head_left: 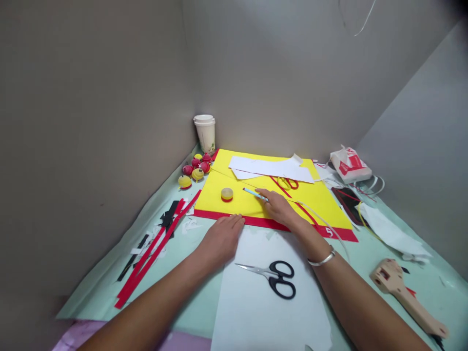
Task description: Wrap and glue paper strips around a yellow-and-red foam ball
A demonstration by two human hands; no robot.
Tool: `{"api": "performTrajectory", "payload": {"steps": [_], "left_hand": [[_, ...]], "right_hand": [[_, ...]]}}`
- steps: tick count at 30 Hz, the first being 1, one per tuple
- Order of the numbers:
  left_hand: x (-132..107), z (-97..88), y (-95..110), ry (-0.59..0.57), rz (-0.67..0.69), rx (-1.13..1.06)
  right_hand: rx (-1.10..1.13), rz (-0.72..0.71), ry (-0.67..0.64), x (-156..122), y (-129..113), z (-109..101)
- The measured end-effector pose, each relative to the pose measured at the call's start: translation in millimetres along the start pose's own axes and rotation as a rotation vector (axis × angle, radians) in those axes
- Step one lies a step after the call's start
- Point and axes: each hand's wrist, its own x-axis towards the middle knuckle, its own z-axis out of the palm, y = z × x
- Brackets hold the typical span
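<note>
My right hand rests on the yellow paper sheet with its fingers closed on a thin light-blue stick that points to the left. My left hand lies flat, fingers together and stretched out, on the near red edge of the sheet and on a white paper sheet. A small yellow-and-red paper coil sits on the yellow sheet, left of the stick. Black-handled scissors lie on the white sheet between my forearms.
A white lidded cup stands in the corner. Round red and yellow paper balls lie near it. Red and black paper strips lie at the left, white paper and red-handled scissors farther back, a glue gun at the right.
</note>
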Motion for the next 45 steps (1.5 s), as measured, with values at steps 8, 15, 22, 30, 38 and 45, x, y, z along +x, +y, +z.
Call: {"api": "performTrajectory", "payload": {"steps": [8, 15, 22, 30, 38, 45], "left_hand": [[1, -0.5, 0, -0.007, 0.011, 0.025], [1, -0.3, 1, -0.029, 0.009, 0.040], [3, -0.8, 1, -0.053, -0.007, 0.052], [2, 1.7, 2, -0.062, -0.007, 0.091], [4, -3.2, 4, -0.098, -0.035, 0.069], [5, -4.1, 5, -0.075, -0.033, 0.052]], "right_hand": [[-0.015, 0.058, 0.126, 2, 0, -8], [-0.089, -0.029, -0.014, -15, -8, -10], [-0.166, 0.080, 0.074, -24, -13, -33], [-0.176, 0.049, 0.027, -34, -15, -29], [-0.197, 0.116, 0.063, -40, 2, -49], [-0.261, 0.172, -0.005, -50, 13, -63]]}}
